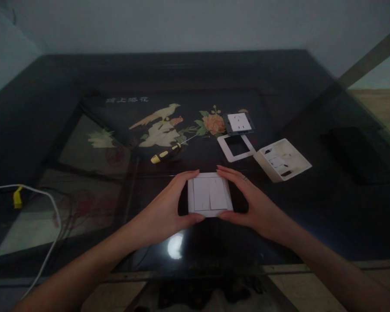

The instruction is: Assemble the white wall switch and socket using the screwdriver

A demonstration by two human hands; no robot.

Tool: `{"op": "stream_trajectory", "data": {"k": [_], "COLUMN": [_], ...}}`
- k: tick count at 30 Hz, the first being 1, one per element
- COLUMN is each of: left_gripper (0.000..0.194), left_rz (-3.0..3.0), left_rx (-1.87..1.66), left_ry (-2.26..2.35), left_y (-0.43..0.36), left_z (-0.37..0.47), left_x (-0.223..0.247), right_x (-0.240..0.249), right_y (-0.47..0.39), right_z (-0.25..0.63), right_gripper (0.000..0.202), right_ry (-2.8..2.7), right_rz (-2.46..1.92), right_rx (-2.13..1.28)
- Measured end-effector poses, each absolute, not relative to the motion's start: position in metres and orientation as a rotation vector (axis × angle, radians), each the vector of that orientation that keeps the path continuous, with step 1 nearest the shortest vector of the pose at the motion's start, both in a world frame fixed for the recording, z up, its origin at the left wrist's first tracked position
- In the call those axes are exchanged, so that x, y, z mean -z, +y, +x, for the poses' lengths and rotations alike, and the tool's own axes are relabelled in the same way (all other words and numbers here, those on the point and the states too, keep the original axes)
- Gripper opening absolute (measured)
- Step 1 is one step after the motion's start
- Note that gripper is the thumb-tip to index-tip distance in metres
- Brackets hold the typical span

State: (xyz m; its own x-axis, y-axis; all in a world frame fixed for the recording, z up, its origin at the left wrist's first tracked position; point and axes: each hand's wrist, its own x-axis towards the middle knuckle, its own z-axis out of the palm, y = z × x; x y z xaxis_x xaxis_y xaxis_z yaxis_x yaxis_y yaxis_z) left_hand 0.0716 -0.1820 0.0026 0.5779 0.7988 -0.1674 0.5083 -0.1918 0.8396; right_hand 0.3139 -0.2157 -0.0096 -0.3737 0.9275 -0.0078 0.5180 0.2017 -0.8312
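A white wall switch (202, 194) with two rockers lies face up near the front of the dark glossy table. My left hand (172, 203) grips its left side, thumb at the near edge and fingers at the far edge. On the right side, my right hand (250, 199) holds it the same way, with a ring on one finger. Beyond the switch are a yellow-and-black screwdriver (164, 154), a white socket insert (239, 122) on a dark base, an empty white frame (227, 151) and an open white mounting box (269, 167).
The dark table (188, 71) carries a bird-and-flower picture (162, 113). A white cable (56, 216) with a yellow tag (17, 197) runs along the left. A small screw-like piece (206, 137) lies by the screwdriver tip. A wall stands behind the table.
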Motion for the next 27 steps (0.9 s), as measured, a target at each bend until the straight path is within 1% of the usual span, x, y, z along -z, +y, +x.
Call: {"op": "stream_trajectory", "data": {"k": [3, 10, 18, 23, 27], "left_gripper": [0.073, 0.077, 0.076, 0.065, 0.066], "left_rz": [1.811, 1.734, 1.866, 1.858, 1.829], "left_rx": [-0.439, -0.545, -0.498, -0.465, -0.474], "left_ry": [1.023, 0.926, 0.87, 0.843, 0.834], "left_y": [-0.181, -0.175, -0.165, -0.165, -0.165], "left_z": [0.072, 0.071, 0.067, 0.066, 0.066], "left_x": [0.001, 0.013, 0.01, 0.009, 0.011], "right_x": [0.009, 0.015, 0.016, 0.016, 0.018], "right_y": [-0.215, -0.213, -0.209, -0.206, -0.205], "right_z": [0.313, 0.312, 0.321, 0.325, 0.324], "right_gripper": [0.073, 0.077, 0.075, 0.071, 0.07], "right_ry": [-1.911, -1.785, -1.983, -1.991, -1.995], "right_rz": [-1.325, -1.271, -1.266, -1.216, -1.209], "right_rx": [-1.113, -1.243, -1.051, -1.12, -1.104]}}
